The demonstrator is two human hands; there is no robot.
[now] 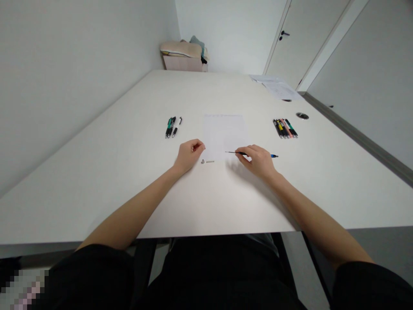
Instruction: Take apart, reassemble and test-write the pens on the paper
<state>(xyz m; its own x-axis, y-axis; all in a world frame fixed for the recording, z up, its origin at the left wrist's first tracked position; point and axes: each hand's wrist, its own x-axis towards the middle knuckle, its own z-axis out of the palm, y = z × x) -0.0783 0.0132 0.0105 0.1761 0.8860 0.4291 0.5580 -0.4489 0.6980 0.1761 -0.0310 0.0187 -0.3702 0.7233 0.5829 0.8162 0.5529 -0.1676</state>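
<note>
Right hand (255,160) pinches pen (241,153), paper's (224,133) near right corner | left hand (189,154), paper's left edge, can't tell if holding | tip (202,162), spring (210,161), paper's near edge: looks opened, not rejoined

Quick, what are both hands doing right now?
Left hand: curled closed; can't tell if it's pinching something tiny.
Right hand: closed, holding a black-and-blue pen.

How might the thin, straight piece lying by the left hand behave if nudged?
The thin piece looks slender, so it could roll or skid across the smooth-looking table. Being tiny beside the left hand, it is probably very light and fiddly to pinch. It shows too small to judge its stiffness.
</note>
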